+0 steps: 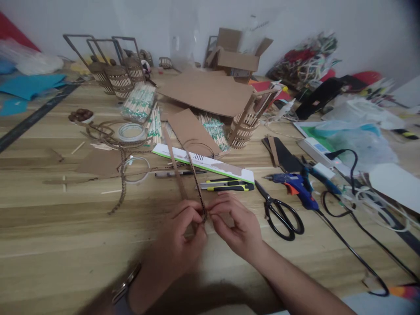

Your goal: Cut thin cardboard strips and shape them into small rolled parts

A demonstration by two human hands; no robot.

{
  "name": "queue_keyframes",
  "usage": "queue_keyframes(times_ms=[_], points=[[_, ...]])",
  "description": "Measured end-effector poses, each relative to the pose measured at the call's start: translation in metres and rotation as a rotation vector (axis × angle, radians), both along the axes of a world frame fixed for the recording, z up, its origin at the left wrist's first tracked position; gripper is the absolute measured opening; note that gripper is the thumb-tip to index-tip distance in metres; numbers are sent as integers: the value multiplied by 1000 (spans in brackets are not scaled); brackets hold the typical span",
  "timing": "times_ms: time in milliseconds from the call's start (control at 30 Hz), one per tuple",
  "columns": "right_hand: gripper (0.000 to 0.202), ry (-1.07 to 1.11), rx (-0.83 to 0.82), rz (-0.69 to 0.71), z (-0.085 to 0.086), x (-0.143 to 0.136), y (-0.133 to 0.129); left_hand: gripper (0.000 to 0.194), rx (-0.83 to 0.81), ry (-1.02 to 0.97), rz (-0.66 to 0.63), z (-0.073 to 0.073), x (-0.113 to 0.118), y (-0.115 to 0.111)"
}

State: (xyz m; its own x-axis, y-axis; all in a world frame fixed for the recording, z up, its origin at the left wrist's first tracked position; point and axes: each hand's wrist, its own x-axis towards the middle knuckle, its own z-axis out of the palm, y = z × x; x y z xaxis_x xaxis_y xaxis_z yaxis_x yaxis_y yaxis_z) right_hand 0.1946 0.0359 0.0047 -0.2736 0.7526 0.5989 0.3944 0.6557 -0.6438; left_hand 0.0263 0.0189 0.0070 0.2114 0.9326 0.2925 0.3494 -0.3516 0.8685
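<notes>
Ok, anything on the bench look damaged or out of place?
Yes: the white, green-edged strip beside the cutter looks torn, its white face broken by ragged brown patches. Loose pale stick pieces lie scattered at left.

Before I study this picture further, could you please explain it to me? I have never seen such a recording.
There is no machine here, only a person's two bare hands. The single picture comes from a camera worn on the head, looking forward and down. The left hand pinches a thin braided strip; the right hand is at its lower end, but whether it grips it is unclear. On the wooden table lie scissors, a blue glue gun and a utility knife; farther back stand small slatted buckets.
</notes>
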Motion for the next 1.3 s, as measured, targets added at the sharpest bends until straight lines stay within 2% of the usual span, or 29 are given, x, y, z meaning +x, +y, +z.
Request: queue_keyframes(times_ms=[133,267,367,533,733,1033,1300], points=[[16,-9,50,-4,1,1,-2,4,-191,-85,-7,-3,-1,0],[16,-85,97,-22,-1,3,-2,31,-487,-215,-33,-7,-1,2],[14,-166,169,-65,-2,3,-3,37,-583,-266,-68,-8,-1,5],[10,-261,252,-108,-3,0,-4,39,-606,-324,-55,-8,3,6],[9,-295,274,-133,-4,-3,-5,41,-589,-337,-46,-6,5,5],[9,-332,306,-149,-8,-5,-6,68,-631,-445,2,-15,11,0],[10,-324,294,-125,-8,-7,-7,69,-631,-384,1,-5,12,1]])
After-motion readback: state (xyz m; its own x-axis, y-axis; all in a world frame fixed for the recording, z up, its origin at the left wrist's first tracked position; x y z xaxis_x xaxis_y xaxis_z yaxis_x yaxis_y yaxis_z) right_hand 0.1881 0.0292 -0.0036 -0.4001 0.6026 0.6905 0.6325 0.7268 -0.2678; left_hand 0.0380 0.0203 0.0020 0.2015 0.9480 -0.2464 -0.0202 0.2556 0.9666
